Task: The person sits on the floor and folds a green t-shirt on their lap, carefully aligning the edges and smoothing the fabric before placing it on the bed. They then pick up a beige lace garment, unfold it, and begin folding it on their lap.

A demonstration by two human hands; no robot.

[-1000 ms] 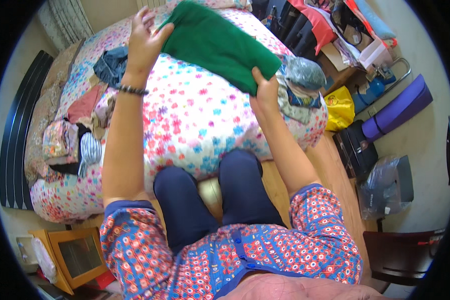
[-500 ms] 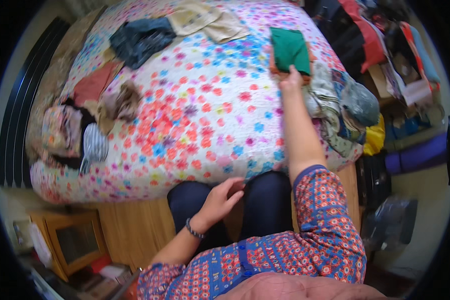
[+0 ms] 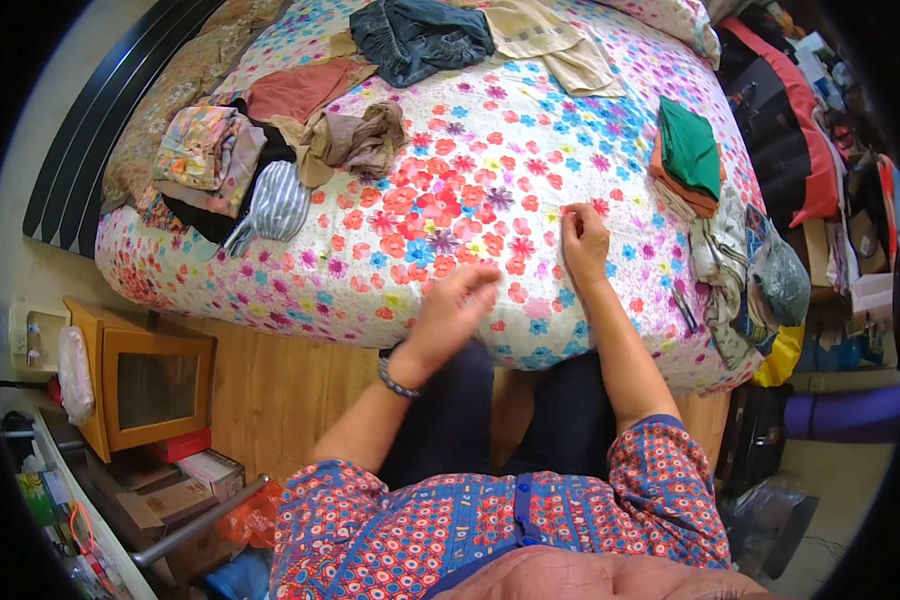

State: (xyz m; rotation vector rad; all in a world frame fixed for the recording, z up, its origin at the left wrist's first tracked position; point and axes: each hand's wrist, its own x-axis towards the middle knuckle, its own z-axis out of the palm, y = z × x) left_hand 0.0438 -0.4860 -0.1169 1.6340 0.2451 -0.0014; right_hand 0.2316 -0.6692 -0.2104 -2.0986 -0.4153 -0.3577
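Observation:
My right hand (image 3: 585,243) hovers over the flowered bedsheet (image 3: 530,190) with loosely bent fingers and thumb a little apart, holding nothing. Left of it, my left hand (image 3: 452,312) is above the bed's near edge, empty, its fingers loosely stretched and slightly blurred. Beyond my right hand a folded green cloth (image 3: 690,150) rests on a folded orange-brown cloth (image 3: 700,205), making a small stack. At the far side lie a crumpled dark blue garment (image 3: 418,40) and a cream garment (image 3: 560,45). A crumpled brown garment (image 3: 360,140) lies to the left of the flowers' red middle.
On the left lie a reddish cloth (image 3: 305,90), a folded patterned pile (image 3: 205,150) and a striped grey cloth (image 3: 278,203). Rumpled pale clothes (image 3: 720,260) and a plastic-wrapped bundle (image 3: 780,280) line the right edge. A wooden cabinet (image 3: 155,385) stands at lower left.
My right hand has let go of the green cloth stack and drawn back toward me. My left hand has risen forward from my lap over the bed's edge. The view has shifted.

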